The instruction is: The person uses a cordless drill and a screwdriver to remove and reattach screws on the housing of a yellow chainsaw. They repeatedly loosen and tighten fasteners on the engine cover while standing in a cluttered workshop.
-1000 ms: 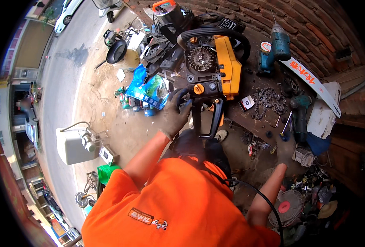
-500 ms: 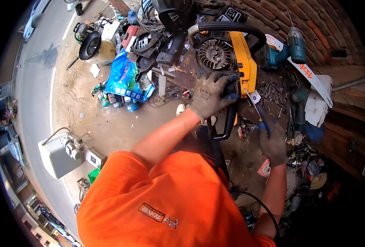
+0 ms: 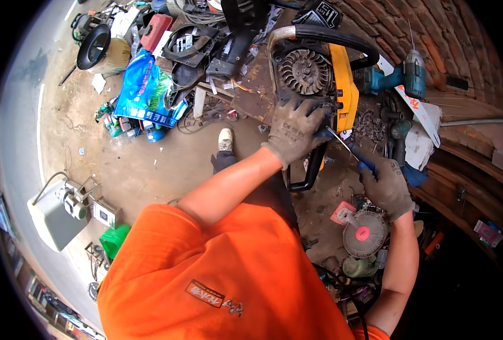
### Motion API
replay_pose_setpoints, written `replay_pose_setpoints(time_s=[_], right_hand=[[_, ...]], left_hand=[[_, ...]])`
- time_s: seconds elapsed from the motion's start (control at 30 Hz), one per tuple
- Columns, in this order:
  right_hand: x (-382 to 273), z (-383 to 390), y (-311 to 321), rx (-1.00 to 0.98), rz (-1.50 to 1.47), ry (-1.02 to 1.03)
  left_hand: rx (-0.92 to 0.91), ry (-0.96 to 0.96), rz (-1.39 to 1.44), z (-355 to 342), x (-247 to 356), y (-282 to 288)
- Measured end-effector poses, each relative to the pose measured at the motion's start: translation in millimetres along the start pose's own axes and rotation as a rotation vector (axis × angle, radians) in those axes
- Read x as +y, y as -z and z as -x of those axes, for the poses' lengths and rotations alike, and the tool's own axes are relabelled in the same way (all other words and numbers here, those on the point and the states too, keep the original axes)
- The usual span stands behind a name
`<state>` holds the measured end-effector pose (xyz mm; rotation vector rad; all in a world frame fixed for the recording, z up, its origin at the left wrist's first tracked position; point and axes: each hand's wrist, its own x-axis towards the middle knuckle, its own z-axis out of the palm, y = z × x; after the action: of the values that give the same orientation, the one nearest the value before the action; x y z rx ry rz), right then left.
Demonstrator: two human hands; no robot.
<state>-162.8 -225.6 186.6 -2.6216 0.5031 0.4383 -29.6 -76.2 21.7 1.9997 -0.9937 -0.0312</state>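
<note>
A partly opened chainsaw with a yellow-orange side cover (image 3: pixel 348 85) lies on the workbench, its finned flywheel (image 3: pixel 306 71) bare. Its black front handle (image 3: pixel 336 33) arches over the far end, and the rear handle (image 3: pixel 311 174) points toward me. My gloved left hand (image 3: pixel 297 129) grips the saw body just below the flywheel, covering that part. In my gloved right hand (image 3: pixel 386 186) is a screwdriver (image 3: pixel 345 143) with a blue handle. Its shaft slants up and left, with the tip at the saw beside my left fingertips; exactly what it touches is hidden.
Right of the saw are a teal cordless drill (image 3: pixel 415 73), dark debris (image 3: pixel 370 126) and a white guide bar (image 3: pixel 419 113) by the brick wall. A small fan (image 3: pixel 365 233) sits below my right hand. Black plastic parts (image 3: pixel 192 48) and a blue bag (image 3: pixel 141 85) lie left.
The screwdriver tip has shifted left from the yellow-orange cover's lower corner toward my left fingers. My left hand stays on the saw. The view has shifted, bringing a shoe and the fan into plainer sight.
</note>
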Motion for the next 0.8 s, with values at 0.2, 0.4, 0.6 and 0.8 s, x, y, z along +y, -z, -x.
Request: replay_pose_setpoints(time_s=[0.2,0.4,0.6,0.8], right_hand=[[-22,-32,39,-0.215,0.104,-0.127],[-46,-141,70,-0.824,0.235,-0.299],[-46,-162,70,-0.929,0.131,-0.615],[-58,-132,72,-0.784,-0.073,-0.815]], left_hand=[[0.008,0.003,0.012,-1,-2,1],[0.033,0.002,-0.032,0,0,-6],[-0.013,-0.015,0.026,3,2,-12],[0.014,0.034,0.031,-1,0,-9]])
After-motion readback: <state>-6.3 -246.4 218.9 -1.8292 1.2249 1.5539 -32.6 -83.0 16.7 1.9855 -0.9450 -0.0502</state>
